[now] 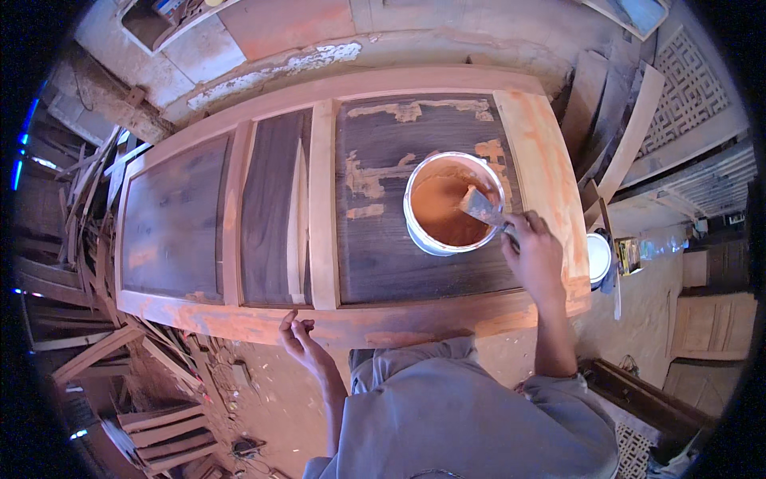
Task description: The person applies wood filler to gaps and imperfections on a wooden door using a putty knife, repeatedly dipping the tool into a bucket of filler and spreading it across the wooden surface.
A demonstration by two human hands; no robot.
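My right hand (533, 251) grips the handle of a putty knife (480, 206), its flat blade dipped into a white bucket (413, 215). Inside the bucket is a smooth orange-brown paste (437, 201), which also smears the inner wall. The bucket stands on the dark right-hand panel of a wooden door (323, 199) laid flat in front of me. Loosely bent and holding nothing, my left hand (300, 338) hovers by the near edge of the door. Orange filler patches show along that near rail and on the panels.
Scrap wood (88, 247) is heaped left of the door. Planks (630, 132) lean at the far right beside a lattice panel (686, 88). A white lid or tub (598, 257) sits just past the right end. A wall ledge (279, 56) runs behind.
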